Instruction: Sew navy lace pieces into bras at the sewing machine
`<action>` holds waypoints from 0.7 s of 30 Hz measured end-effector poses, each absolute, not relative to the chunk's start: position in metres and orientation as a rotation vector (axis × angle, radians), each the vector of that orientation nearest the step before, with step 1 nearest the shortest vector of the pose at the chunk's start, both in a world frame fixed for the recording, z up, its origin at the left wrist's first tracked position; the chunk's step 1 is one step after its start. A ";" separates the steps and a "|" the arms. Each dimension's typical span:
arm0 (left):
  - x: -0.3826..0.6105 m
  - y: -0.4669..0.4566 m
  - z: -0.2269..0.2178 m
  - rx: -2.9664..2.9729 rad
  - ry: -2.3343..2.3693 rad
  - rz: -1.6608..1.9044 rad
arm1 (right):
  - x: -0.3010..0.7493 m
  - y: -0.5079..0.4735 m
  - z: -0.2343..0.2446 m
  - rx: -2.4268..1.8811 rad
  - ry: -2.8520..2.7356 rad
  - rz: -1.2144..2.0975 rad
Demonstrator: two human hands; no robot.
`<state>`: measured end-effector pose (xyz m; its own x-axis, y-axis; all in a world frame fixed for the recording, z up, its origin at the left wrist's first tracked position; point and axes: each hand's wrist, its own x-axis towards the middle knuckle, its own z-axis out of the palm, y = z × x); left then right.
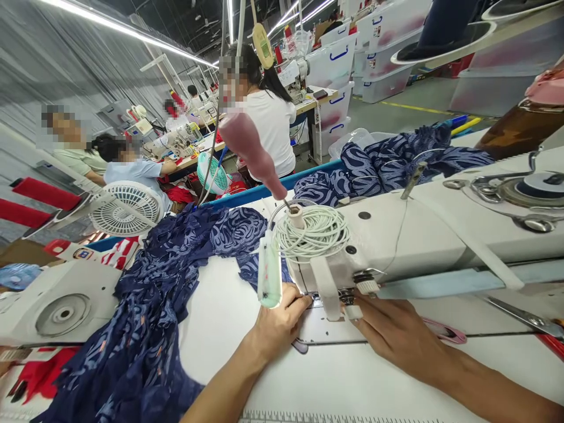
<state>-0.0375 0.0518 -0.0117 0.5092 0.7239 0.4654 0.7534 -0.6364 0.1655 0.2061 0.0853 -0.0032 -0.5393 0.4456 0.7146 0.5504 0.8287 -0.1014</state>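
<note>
At the needle area of a white sewing machine [379, 229], my left hand [279, 323] has its fingers bent and pressed together, tips beside the presser foot [316, 298]. Whatever they pinch is too small or hidden to name. Navy patterned fabric [251, 267] runs up to just behind this hand. My right hand [392, 329] lies on the other side of the needle, fingers close together and tips partly hidden by the machine head. Over the left hand hangs a small pale-green lamp [269, 273]. A coil of pale cord [315, 232] rests on the machine head, beneath a pink-handled screwdriver [251, 147].
A large heap of navy patterned fabric [145, 311] covers the left side of the table. Tied navy bundles [365, 170] lie behind the machine. Scissors [524, 314] and a pink-edged tool [447, 330] are at right. A white fan [126, 208] and co-workers sit beyond.
</note>
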 end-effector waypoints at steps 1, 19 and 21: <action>-0.037 0.052 -0.012 -2.677 -1.318 -0.781 | 0.206 0.085 -0.003 -0.691 -2.214 -0.166; -0.033 0.057 -0.012 -2.611 -1.750 -1.042 | 0.199 0.086 0.004 -0.533 -2.277 -0.224; -0.035 0.058 -0.007 -2.560 -1.872 -1.124 | 0.198 0.086 0.006 -0.493 -2.289 -0.246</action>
